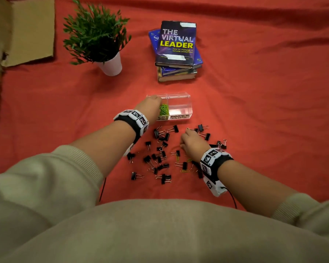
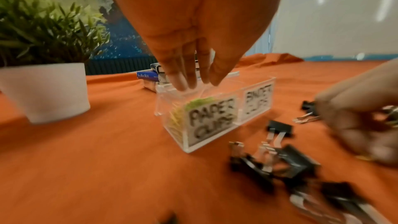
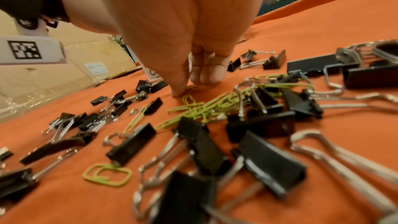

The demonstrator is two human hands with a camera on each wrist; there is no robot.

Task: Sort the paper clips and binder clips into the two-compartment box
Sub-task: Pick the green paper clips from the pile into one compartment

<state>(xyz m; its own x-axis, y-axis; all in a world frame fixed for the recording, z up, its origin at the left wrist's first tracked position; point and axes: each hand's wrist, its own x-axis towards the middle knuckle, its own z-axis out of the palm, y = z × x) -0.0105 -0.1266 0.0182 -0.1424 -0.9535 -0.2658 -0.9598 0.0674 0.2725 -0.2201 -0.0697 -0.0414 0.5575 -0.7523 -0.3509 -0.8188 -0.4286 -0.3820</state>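
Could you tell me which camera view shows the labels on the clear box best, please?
The left wrist view: the box faces it, so "PAPER CLIPS" reads whole, "BINDER CLIPS" blurred. In the head view the left hand covers most of the paper-clip label. The right wrist view shows only a sliver of label behind the right hand.

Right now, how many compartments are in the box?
2. The paper-clip one, partly under the left hand, holds green clips; the binder-clip one beside it looks empty.
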